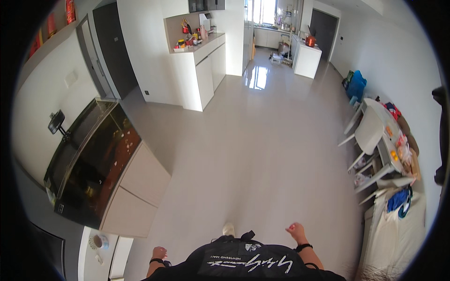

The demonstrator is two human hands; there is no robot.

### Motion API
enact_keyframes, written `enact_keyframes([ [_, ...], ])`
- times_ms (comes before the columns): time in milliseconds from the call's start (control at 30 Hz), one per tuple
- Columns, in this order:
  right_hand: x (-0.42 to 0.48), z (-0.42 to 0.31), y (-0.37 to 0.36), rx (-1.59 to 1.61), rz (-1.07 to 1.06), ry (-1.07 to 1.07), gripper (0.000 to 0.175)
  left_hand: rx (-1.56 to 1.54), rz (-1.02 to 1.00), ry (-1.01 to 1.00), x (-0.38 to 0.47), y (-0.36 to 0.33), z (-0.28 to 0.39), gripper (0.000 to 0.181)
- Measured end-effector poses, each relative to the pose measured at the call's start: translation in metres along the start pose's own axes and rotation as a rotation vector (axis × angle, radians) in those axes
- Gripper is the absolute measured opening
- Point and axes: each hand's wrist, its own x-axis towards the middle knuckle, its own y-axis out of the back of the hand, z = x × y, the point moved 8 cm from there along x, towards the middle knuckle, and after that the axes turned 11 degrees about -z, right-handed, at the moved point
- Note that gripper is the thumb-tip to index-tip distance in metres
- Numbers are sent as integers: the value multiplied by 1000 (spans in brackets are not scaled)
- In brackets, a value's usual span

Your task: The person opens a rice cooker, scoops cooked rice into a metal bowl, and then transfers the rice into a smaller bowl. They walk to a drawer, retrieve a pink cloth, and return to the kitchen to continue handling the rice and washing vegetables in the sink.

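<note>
My left hand (160, 252) hangs low beside my body, fingers loosely curled, with a dark band at the wrist. Nothing shows in it. It is nearest to the white low cabinet (105, 258) at the lower left and touches nothing I can see. My right hand (296, 230) is held out over the floor on the other side, fingers curled in and seemingly empty. A black band (303, 247) circles that wrist. Between the hands are my black printed shirt (253, 261) and one light shoe (228, 230) on the glossy grey floor (260, 158).
A fish tank (88, 182) on a pale cabinet (146, 175) stands at left. White counters (207, 75) with bottles and jars are farther ahead. At right are a white chair (369, 130), a cluttered table (385, 154) and a cloth-covered sofa (397, 235). A blue bag (357, 86) leans by the wall.
</note>
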Motion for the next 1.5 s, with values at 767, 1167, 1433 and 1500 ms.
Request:
enact_keyframes([
  [767,387,167,125,-395,-120,-98,9,310,69,-535,288,-49,648,16],
  [1167,774,-198,256,165,-3,224,26,-248,174,12,346,-32,626,12],
  [1433,857,-187,249,216,-192,-115,36,-63,191,-129,485,28,812,12],
  [1500,869,-173,250,122,-195,-84,46,587,170,-445,516,43,912,18],
])
